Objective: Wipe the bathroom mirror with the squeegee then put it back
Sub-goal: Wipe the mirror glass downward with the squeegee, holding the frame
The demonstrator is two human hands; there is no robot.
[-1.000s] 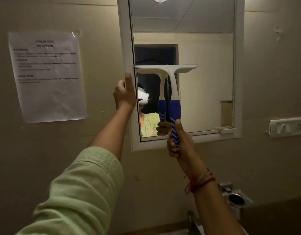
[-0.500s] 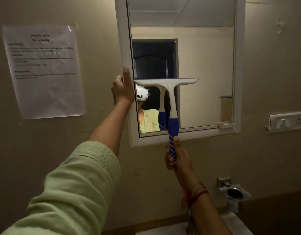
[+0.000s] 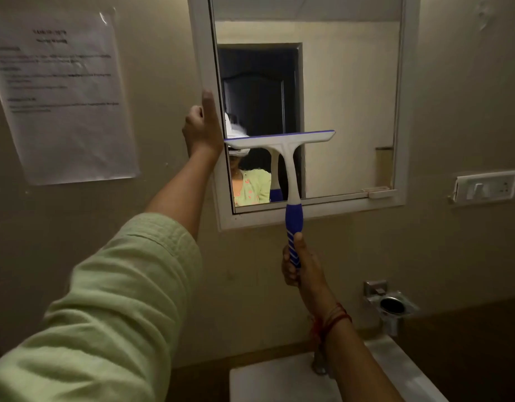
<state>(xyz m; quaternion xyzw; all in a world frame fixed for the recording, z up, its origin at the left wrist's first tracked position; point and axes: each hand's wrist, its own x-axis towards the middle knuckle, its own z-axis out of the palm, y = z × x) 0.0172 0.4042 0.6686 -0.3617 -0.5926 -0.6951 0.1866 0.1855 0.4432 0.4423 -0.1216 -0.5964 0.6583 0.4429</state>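
A white-framed mirror [image 3: 346, 111] hangs on the beige wall. My right hand [image 3: 298, 264] is closed around the blue striped handle of a white squeegee [image 3: 288, 158]. Its blade lies level against the lower left part of the glass. My left hand [image 3: 202, 127] grips the mirror's left frame edge, thumb pointing up. The glass reflects the squeegee, a dark doorway and a person in a green top.
A printed paper sheet [image 3: 59, 94] is taped to the wall at the left. A switch plate [image 3: 486, 187] sits right of the mirror. Below it is a metal holder [image 3: 391, 307], and a white basin [image 3: 282, 378] with a tap lies under my right arm.
My right hand has drawn the squeegee downward along the left side of the glass, from mid-height toward the bottom. My left hand has stayed on the frame.
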